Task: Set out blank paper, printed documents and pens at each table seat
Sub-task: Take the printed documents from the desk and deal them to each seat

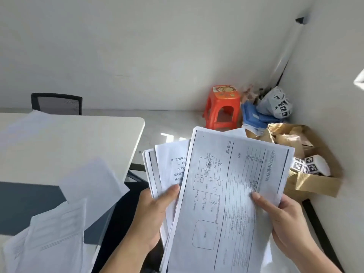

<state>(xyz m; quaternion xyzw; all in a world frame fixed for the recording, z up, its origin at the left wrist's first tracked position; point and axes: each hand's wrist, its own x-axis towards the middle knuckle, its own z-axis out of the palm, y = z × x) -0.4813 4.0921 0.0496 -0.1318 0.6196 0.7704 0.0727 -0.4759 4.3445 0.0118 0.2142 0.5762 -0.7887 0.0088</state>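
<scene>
Sorting seems the step in hand: the left hand (155, 211) grips a fanned stack of printed documents (169, 166), thumb on top. The right hand (283, 219) pinches the top diagram sheet (226, 194) at its edge. Both hover just off the right side of the table (88, 134), where loose sheets (92, 182) lie. Next, I'd judge, one sheet must be peeled free and laid at a seat.

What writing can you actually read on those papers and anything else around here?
"刀山敢上", then "中央": the rear printed sheet in the left hand.
"M", circled: the diagram sheet held by the right hand.
Other print and the stool's sticker: too blurred.
</scene>
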